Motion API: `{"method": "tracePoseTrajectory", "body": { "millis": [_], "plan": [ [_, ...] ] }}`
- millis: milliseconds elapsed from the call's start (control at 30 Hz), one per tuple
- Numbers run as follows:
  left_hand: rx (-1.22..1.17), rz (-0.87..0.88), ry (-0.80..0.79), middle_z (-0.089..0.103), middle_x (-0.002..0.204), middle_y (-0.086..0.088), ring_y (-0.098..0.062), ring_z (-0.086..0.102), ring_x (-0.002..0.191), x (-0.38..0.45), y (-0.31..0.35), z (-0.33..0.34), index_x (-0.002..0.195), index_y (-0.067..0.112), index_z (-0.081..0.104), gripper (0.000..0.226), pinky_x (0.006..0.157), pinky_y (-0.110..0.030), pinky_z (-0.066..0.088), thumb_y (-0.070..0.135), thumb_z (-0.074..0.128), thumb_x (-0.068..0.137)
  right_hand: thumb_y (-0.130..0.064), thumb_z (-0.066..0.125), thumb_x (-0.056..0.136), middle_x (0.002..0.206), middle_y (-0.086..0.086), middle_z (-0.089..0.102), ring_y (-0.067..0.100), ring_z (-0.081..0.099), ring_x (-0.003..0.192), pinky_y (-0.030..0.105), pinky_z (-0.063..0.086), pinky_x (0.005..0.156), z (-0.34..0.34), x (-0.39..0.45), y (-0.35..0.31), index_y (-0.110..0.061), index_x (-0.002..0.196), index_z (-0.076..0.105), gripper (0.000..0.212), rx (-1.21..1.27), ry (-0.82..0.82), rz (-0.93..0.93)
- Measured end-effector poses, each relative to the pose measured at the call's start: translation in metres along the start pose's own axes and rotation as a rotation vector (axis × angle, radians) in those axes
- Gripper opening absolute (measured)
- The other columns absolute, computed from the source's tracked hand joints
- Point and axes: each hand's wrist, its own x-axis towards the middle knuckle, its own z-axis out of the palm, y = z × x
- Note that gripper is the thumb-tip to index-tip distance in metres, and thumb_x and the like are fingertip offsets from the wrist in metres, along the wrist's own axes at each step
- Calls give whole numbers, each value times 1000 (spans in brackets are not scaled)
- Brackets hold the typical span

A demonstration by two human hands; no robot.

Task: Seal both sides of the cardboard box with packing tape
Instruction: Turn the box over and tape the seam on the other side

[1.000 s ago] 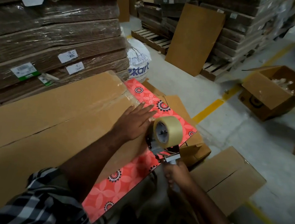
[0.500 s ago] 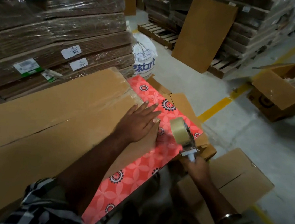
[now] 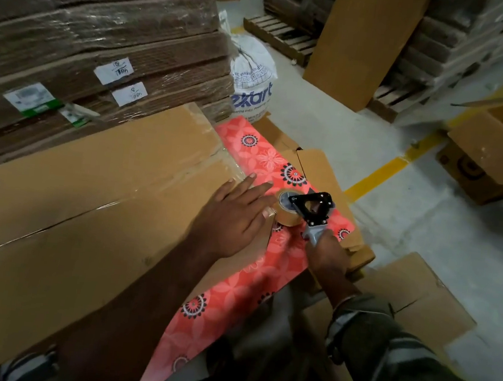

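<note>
Item 1: cardboard box (image 3: 92, 203), long and flat, lying across the near left of the view; glossy tape shows along its top seam and over its far end. Its right end overlaps a red floral sheet (image 3: 255, 259) spread beneath it.

Item 2: left hand (image 3: 234, 216), fingers straight and spread, pressing flat on the box top near the right end; it grips nothing.

Item 3: tape dispenser (image 3: 307, 210), black frame, grey handle, carrying a brown roll of packing tape (image 3: 285, 211). It sits just beside the left fingertips, at the box's right end, over the floral sheet.

Item 4: right hand (image 3: 327, 255), grip closed round the dispenser handle.

Risks, as judged:
- Tape laid askew or wrinkled if the dispenser meets the end face at an angle.
- Left fingertips lie close to the roll; tape could catch them, or the cutter could nick them.
- End flaps may spring if the left hand lifts before the tape bonds.
- Whether a free tape end is already stuck to the box cannot be told.

Writing:
- White sack (image 3: 251, 74): blue letters reading "ekart", the first partly hidden; smaller print illegible.
- 2 white labels (image 3: 121, 81) on the wrapped cardboard stack (image 3: 98, 41), handwritten, possibly "486"; uncertain.
- Green-and-white printed label (image 3: 30, 99): illegible.
- Open box (image 3: 492, 155) at right: dark printed mark, partly seen
</note>
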Motion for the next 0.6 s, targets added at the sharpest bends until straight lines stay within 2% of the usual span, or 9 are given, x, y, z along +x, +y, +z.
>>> {"method": "tracePoseTrajectory", "body": {
  "millis": [267,367,500,533,600],
  "plan": [
    [31,-7,-4,27,170,12,-17,11,161,1,-1,2,156,35,41,52,128,-48,17,46,23,108,-30,68,91,120,23,59,43,58,114,48,49,90,10,26,10,0,126,49,50,-29,-14,-71],
    [44,-5,-5,27,170,12,-17,11,161,1,-1,2,156,35,40,51,128,-48,17,46,24,108,-33,67,91,124,22,57,43,54,118,51,48,93,9,34,14,-2,129,49,52,-129,-24,-78],
    [25,-3,-7,25,171,13,-16,10,162,0,-1,1,157,36,38,53,128,-48,16,46,22,108,-44,70,88,136,19,49,41,46,129,53,42,101,-4,34,11,-10,138,45,66,-186,-92,-4],
    [19,-1,-8,24,171,13,-16,8,162,1,-1,1,158,37,37,54,129,-47,14,47,21,107,-43,72,86,136,19,49,41,45,128,52,42,100,-11,31,7,-10,137,48,65,-177,-69,16],
    [10,2,-1,19,173,12,-15,8,162,0,0,-1,161,36,30,55,129,-47,14,46,24,108,-31,71,86,127,18,55,41,48,122,48,44,96,-29,20,-5,-8,125,59,47,-49,92,-15]
  ]
}}
